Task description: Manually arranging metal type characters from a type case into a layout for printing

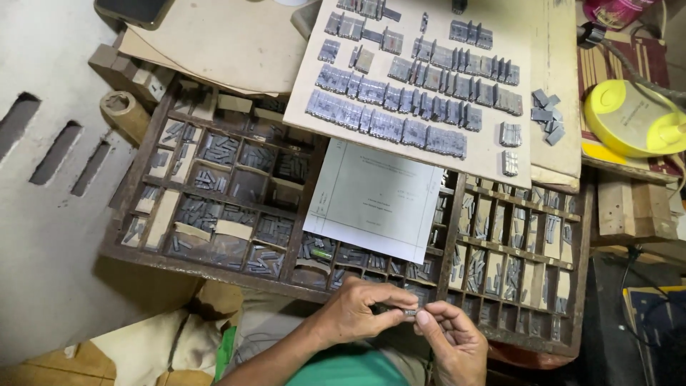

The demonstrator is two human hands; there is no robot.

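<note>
Type piece [409, 312] mostly hidden btwn fingers [389, 304].

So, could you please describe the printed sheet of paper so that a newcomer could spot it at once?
Start at the big wooden type case full of small compartments. Across its middle, just below the tan board carrying rows of grey metal type, lies the printed sheet. It is the only flat white rectangle there, covering several compartments.

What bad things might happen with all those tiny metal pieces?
The small metal piece, pinched only by fingertips of the left hand and right hand at the tray's near edge, may slip into the lap. The board of lined-up pieces lies tilted on the tray; a bump might scatter them.
</note>
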